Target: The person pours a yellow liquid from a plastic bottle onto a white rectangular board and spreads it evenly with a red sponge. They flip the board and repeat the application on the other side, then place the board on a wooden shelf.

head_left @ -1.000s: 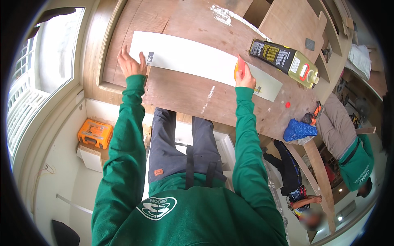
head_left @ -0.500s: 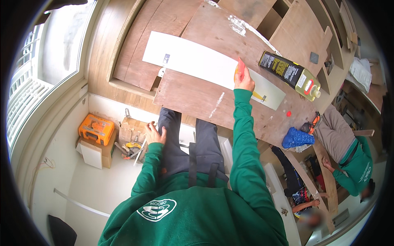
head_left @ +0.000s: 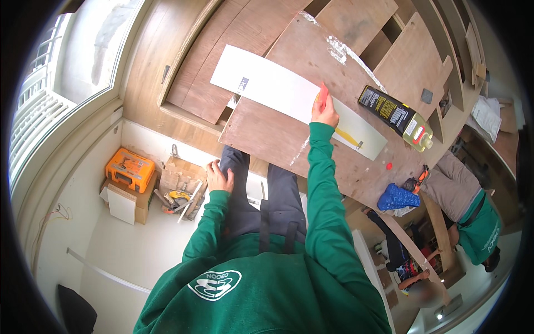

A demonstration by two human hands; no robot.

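Note:
My right hand [head_left: 325, 113] is closed on a flat red spreader [head_left: 323, 92], held at the white strip panel [head_left: 278, 83]. A streak of yellow glue [head_left: 347, 137] runs from beneath that hand toward the panel's right end. The panel lies slantwise across brown plywood boards [head_left: 261, 125]. Beside my left thigh, my left hand [head_left: 220, 177] hangs with its fingers apart and nothing in it. To the right of the panel, a black and yellow-green can [head_left: 392, 114] lies on its side.
A red cap [head_left: 389, 166] and a blue cloth bundle [head_left: 397, 196] rest at the table's right. An orange case [head_left: 130, 168] tops a cardboard box, beside a wooden tray of tools [head_left: 181, 186]. At lower right, co-workers, one in a green shirt [head_left: 480, 228], are near long boards.
My right hand has slid left along the panel with the spreader, and the yellow streak behind it is longer. My left hand stays beside my thigh. The whole view has shifted slightly.

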